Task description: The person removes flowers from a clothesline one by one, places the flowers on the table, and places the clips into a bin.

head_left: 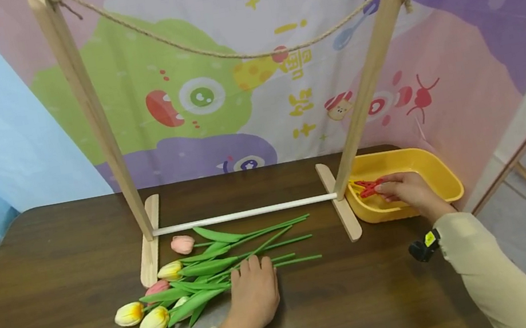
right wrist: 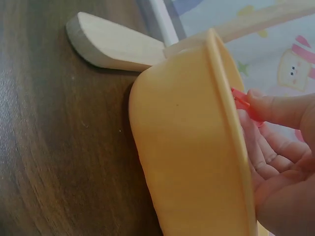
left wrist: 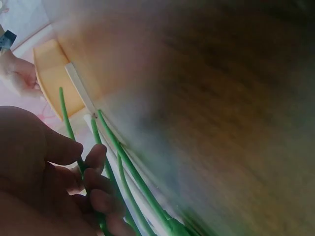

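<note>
Several tulips (head_left: 207, 267) with pink, yellow and white heads lie on the table, their stems toward the right. My left hand (head_left: 255, 290) is over the stems. In the left wrist view, its thumb and fingers curl round one green stem (left wrist: 67, 110), while other stems run beside the fingers. At the yellow tub (head_left: 432, 173), my right hand (head_left: 405, 189) pinches a red clothespin (head_left: 368, 188) between thumb and fingers, inside the near left rim. A bit of yellow (head_left: 354, 184) shows beside the clothespin. The tub's wall partly hides it in the right wrist view.
A wooden frame stands behind the tulips, with a left post (head_left: 96, 122), a right post (head_left: 375, 70) and a white crossbar (head_left: 245, 214) low between them. A slack rope (head_left: 224, 54) joins the post tops. Behind hangs a cartoon-print cloth (head_left: 255, 119).
</note>
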Tool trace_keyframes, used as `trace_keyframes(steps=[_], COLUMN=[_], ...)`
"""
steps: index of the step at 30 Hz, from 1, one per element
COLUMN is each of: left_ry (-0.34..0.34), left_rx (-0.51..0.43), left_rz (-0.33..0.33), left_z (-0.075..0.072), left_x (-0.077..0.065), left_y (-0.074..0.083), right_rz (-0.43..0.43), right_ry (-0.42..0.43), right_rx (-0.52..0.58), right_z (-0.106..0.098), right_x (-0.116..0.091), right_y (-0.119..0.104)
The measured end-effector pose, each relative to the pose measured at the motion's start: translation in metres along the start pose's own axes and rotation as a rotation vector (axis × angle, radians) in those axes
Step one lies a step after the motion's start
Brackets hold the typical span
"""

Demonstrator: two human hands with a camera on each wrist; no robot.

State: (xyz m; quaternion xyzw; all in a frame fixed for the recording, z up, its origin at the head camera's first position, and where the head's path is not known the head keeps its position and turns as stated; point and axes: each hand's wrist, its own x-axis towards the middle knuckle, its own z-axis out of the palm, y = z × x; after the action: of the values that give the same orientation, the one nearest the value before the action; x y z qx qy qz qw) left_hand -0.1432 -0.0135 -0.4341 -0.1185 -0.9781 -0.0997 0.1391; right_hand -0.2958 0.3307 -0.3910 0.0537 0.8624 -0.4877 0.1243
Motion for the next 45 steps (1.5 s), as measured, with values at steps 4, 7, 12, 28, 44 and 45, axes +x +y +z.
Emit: trace_keyframes(steps=[4,7,12,28,44,45], left_ry=[-0.035,-0.064,-0.158,-0.316,-0.33,-0.328], left_rx=[-0.015,-0.025,-0.038,0.001,-0.01,-0.012], left_rz=[-0.009,-0.014,-0.025,-0.043,-0.042,-0.043], left_z=[-0.001,-0.001,-0.002,-0.008,-0.007,-0.007], left_x=[-0.001,-0.001,0.0,0.002,0.003,0.003], left_y=[0.0,-0.001,-0.002,-0.002,-0.004,-0.004], right_rz=[-0.004,0.0,0.021,-0.006,-0.054,-0.055], right_ry=[0.001,0.0,-0.001,-0.037,-0.085,-0.087], right_rx=[-0.062,-0.109,-0.203,-0.538,-0.712,-0.721], right_z=[0.006,0.01,0.015,0.013,0.019,0.02], right_x=[0.002,0.005,0.007,0.009,0.011,0.012], right_y=[-0.003,-0.004,-0.007,-0.009,-0.008,-0.008])
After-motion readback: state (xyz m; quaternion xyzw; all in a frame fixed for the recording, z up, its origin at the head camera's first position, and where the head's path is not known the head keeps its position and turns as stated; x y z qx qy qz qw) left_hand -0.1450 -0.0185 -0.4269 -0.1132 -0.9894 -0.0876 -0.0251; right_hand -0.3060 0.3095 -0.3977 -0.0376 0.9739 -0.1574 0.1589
